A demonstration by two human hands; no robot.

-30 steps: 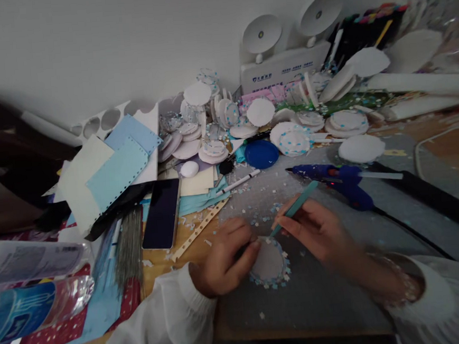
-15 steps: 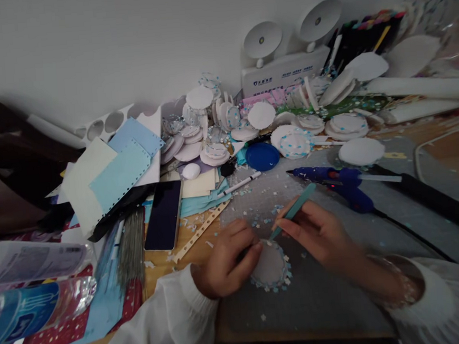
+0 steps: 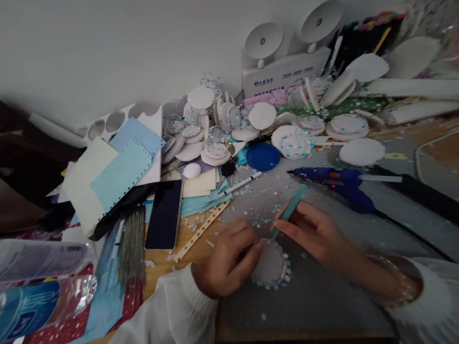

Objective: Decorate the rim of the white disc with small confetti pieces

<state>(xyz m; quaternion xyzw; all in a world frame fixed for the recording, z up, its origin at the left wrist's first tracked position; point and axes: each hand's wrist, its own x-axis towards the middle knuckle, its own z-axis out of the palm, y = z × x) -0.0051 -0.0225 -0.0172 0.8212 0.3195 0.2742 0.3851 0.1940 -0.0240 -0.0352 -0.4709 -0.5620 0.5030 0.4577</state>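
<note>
Both hands worked over one round white foam disc (image 3: 269,264) ringed with tiny blue and white paper flowers, lying on the grey mat (image 3: 322,292) near the desk's front edge. The left hand (image 3: 228,257) pinched the disc's rim at nine o'clock, fingers pressed together on it. The right hand (image 3: 317,234) held slim teal tweezers (image 3: 290,209) in a closed pinch, tip meeting the rim at about twelve o'clock. Doing this well probably meant keeping the disc pinned flat, lowering the tip gently and seating each piece snug beside its neighbour. A blue glue gun (image 3: 333,179) lay at two o'clock, well apart.
</note>
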